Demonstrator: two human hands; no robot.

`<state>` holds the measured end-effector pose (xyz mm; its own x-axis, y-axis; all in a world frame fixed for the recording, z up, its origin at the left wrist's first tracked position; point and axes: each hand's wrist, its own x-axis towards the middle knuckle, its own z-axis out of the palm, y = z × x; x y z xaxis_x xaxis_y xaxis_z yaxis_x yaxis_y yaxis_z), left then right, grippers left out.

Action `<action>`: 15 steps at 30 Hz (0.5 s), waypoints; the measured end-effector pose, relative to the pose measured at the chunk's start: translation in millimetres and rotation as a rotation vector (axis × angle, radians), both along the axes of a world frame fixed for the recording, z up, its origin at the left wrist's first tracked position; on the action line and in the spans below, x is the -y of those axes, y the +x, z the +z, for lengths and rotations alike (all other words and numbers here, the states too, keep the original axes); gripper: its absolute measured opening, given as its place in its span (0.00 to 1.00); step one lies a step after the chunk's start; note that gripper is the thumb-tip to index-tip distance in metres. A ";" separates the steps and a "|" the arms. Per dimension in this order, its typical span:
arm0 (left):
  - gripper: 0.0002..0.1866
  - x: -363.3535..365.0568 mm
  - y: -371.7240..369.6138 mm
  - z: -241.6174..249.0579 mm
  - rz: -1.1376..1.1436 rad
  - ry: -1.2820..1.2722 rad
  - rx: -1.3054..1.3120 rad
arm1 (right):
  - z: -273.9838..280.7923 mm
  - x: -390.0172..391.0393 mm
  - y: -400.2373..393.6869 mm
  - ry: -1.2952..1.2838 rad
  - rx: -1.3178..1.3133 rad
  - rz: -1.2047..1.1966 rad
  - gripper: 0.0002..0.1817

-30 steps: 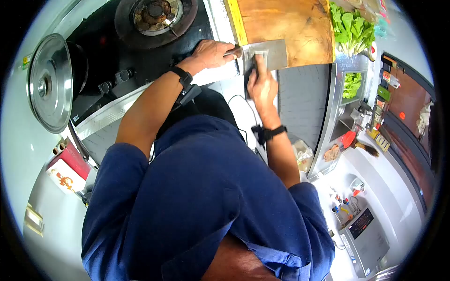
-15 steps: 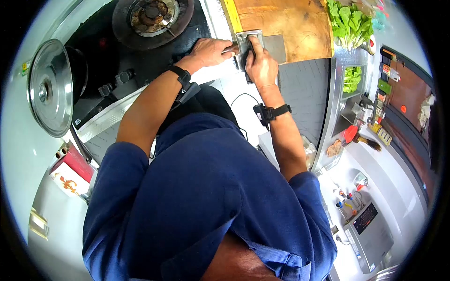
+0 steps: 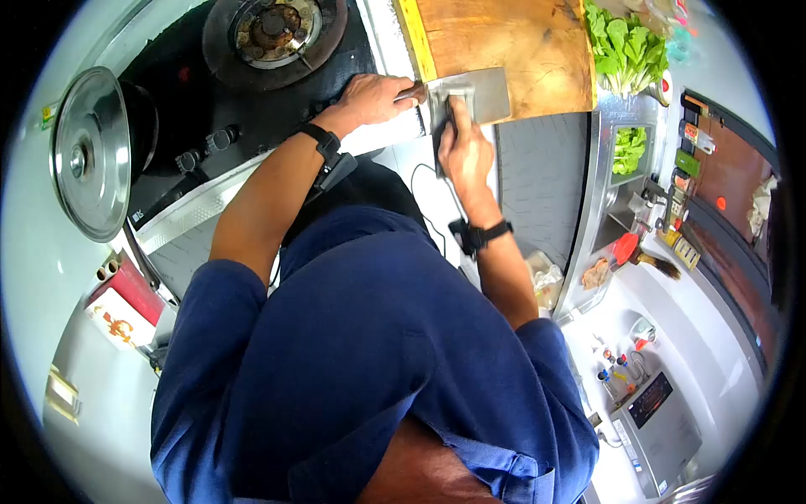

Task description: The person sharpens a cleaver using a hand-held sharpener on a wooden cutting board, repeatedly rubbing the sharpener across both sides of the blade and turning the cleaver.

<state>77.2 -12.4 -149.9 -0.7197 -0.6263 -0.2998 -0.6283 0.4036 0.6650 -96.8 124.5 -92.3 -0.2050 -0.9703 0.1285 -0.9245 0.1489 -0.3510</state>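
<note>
My left hand is closed around the short wooden handle of a cleaver. The cleaver's broad grey blade lies flat over the near left corner of a wooden chopping board. In my right hand is a dark-handled tool with a flat rectangular metal head. That head lies across the blade near the handle end, blurred by motion. My right index finger stretches along the tool while the other fingers curl round it. The tool's exact kind cannot be made out.
A gas burner on a black hob lies left of the board, with a steel pot lid further left. Leafy greens are at the board's right. Below them stands a metal shelf with more greens; a brush is beyond.
My right hand has drawn the tool back toward my body across the cleaver, uncovering more of the blade. My left hand keeps its hold on the handle.
</note>
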 end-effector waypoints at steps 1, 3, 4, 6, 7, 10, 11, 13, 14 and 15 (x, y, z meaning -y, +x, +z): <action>0.23 1.4 0.0 0.8 0.008 -0.001 0.000 | 1.2 -7.5 1.6 0.043 -0.003 -0.013 0.26; 0.23 0.5 1.2 1.3 0.006 0.009 -0.004 | -2.0 5.7 0.9 0.075 -0.064 -0.028 0.25; 0.20 0.1 2.0 2.9 0.006 0.002 -0.023 | -4.0 23.0 2.5 0.051 -0.065 -0.019 0.25; 0.20 -1.8 1.2 4.8 0.010 0.015 -0.008 | 0.1 51.8 3.2 0.054 -0.077 0.003 0.23; 0.20 0.4 -0.2 5.8 0.020 0.013 -0.001 | -0.8 47.3 1.6 0.049 -0.077 -0.001 0.23; 0.20 -7.2 -0.5 -2.0 0.031 0.015 -0.049 | 5.2 12.5 1.7 0.078 -0.062 -0.021 0.25; 0.20 -3.7 -0.7 -5.1 0.051 -0.006 -0.085 | -3.4 -3.2 -1.4 0.045 -0.017 -0.013 0.27; 0.23 -0.3 0.9 4.4 0.048 0.009 -0.057 | -1.9 -5.0 -0.3 0.056 -0.012 -0.012 0.27; 0.23 1.8 0.6 8.1 0.036 0.013 -0.021 | -8.3 5.8 -2.0 0.039 -0.047 -0.006 0.26; 0.22 -0.1 0.7 10.6 0.019 0.019 0.015 | -10.3 25.8 -2.6 0.025 -0.083 -0.004 0.25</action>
